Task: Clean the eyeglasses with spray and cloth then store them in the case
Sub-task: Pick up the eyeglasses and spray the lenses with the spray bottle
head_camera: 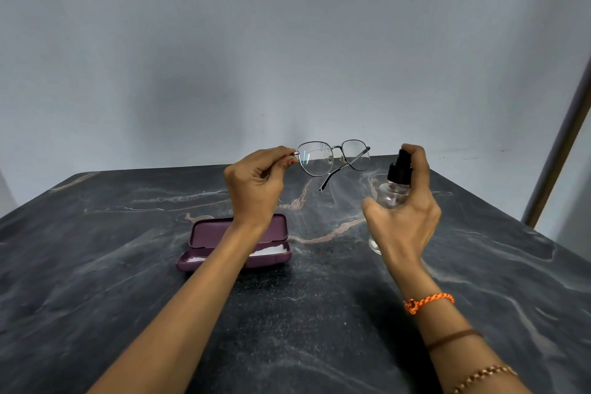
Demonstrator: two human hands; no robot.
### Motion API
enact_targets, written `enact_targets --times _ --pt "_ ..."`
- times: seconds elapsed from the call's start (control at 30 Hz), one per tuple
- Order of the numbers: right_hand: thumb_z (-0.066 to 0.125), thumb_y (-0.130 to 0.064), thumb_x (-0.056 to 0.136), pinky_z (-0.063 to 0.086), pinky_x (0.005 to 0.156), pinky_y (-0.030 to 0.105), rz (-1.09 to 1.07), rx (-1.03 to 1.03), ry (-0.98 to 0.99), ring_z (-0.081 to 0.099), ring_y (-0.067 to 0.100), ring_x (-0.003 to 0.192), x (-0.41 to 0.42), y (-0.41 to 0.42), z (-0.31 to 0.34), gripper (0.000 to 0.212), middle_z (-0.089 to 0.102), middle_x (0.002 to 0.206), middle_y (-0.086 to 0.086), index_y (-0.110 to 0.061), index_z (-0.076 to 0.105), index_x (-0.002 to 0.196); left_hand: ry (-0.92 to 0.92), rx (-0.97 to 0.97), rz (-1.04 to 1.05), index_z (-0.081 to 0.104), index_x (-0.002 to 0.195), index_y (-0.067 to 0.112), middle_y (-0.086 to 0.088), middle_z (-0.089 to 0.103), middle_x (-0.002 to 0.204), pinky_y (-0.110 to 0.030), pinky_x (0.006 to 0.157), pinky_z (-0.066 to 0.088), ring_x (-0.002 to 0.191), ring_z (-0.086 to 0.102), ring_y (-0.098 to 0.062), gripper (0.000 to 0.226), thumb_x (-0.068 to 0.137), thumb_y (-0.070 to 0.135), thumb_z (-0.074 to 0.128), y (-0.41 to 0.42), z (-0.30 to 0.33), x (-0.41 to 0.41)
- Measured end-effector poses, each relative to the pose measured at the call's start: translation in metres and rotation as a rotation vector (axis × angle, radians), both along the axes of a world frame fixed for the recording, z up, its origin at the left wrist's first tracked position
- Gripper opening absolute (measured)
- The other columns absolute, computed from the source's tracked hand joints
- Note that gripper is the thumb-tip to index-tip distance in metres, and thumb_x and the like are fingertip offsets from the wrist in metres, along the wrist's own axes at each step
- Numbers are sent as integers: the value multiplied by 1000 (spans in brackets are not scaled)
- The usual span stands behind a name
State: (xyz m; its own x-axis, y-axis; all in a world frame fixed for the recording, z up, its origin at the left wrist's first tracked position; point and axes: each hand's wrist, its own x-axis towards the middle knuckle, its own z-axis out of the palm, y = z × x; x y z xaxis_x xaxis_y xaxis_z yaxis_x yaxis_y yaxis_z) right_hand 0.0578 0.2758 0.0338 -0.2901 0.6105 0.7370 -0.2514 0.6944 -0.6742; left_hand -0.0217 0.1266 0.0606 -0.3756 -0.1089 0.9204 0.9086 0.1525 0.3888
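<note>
A: Where are the eyeglasses?

B: Up in the air, in the middle of the frame. The left hand pinches one corner of them. Little drops sit on both lenses.

A: And the right hand?

B: It is wrapped around a clear spray bottle with a black top, just right of the eyeglasses. One finger sits on the top.

A: Where is the case?

B: Lower left of the middle, open on the dark worktop. A white cloth lies inside it, partly hidden by the left arm.
</note>
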Motion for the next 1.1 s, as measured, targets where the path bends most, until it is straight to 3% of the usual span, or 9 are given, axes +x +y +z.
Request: enact_targets --times 0.13,0.33,0.43,0.6,0.73,0.8,1.0,1.1 --pt "62 0 54 50 62 32 51 -22 5 58 26 64 1 2 -2 89 67 95 4 -38 35 130 -12 2 9 68 84 -9 -4 64 84 -5 71 49 79 61 -2 16 68 -11 69 -1 0 0" --pt "61 -1 59 30 46 16 34 30 -105 48 17 52 -4 2 -12 94 60 86 -5 -39 22 136 -78 71 -16 65 91 -8 -6 64 86 -6 70 50 72 61 13 22 70 -12 69 -1 -1 -1" --pt "63 -2 60 30 47 20 8 60 -151 47 19 61 -6 3 -17 95 51 81 -5 -39 21 137 -105 108 -35 63 94 -8 -7 64 87 -6 69 50 70 61 16 25 70 -11 68 -2 -1 -2" --pt "64 1 60 48 64 40 10 69 -194 50 24 73 -9 4 -18 95 48 85 -4 -30 24 140 -126 130 -45 61 96 -8 -8 64 89 -6 69 50 70 61 15 27 70 -9 69 -1 -1 -4" --pt "71 -2 63 35 49 24 17 60 -248 51 23 68 -11 9 -23 96 51 82 2 -25 21 142 -145 135 -52 63 93 -11 -9 64 89 -6 69 50 70 62 15 24 70 -9 69 -2 -2 -5" --pt "74 -7 63 30 48 23 25 40 -283 51 23 65 -11 10 -23 98 55 81 6 -27 20 142 -150 133 -51 63 94 -11 -8 64 89 -6 69 50 70 62 14 24 71 -8 69 -1 -2 -4" --pt "76 -11 63 43 68 35 -11 74 -278 43 18 76 -11 5 -20 90 46 86 -2 -25 28 139 -160 129 -40 63 93 -11 -8 64 88 -6 69 50 72 63 9 23 71 -8 69 -1 -1 -3" --pt "76 -14 64 46 79 44 -9 60 -275 48 23 80 -11 4 -18 83 59 93 7 -23 33 135 -163 132 -37 64 91 -13 -10 64 88 -6 70 50 73 63 5 22 71 -8 69 0 -3 -3"
